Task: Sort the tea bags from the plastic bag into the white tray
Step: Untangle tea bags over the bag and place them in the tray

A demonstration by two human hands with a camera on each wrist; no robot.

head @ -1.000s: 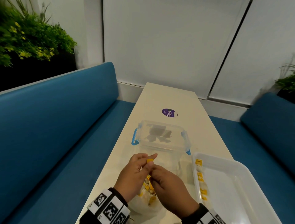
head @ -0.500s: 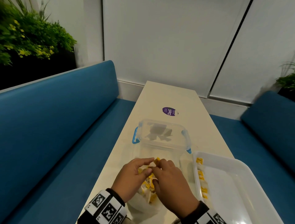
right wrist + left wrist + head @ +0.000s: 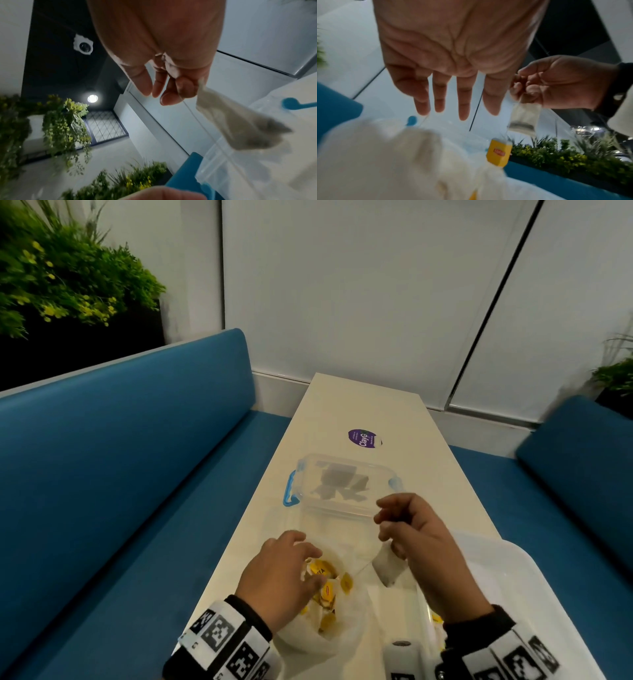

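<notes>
— Up over the table, what are we holding?

— We hold one tea bag up in the air. Our right hand pinches its top with curled fingers. Its thin string runs down to a yellow tag over the plastic bag.

— And our other hand?

— Our left hand rests on the plastic bag's open mouth. Its fingers are straight and spread, and they grip nothing.

— What is in that bag?

— More tea bags with yellow tags, all piled up.

— Where is the white tray?

— It sits on the table, just to the right of the plastic bag, under our right wrist. We see bits of yellow by its near left wall.

— What else is near?

— A clear box with blue clips stands behind our hands. A purple round sticker lies farther back. Blue benches run along both sides.
</notes>
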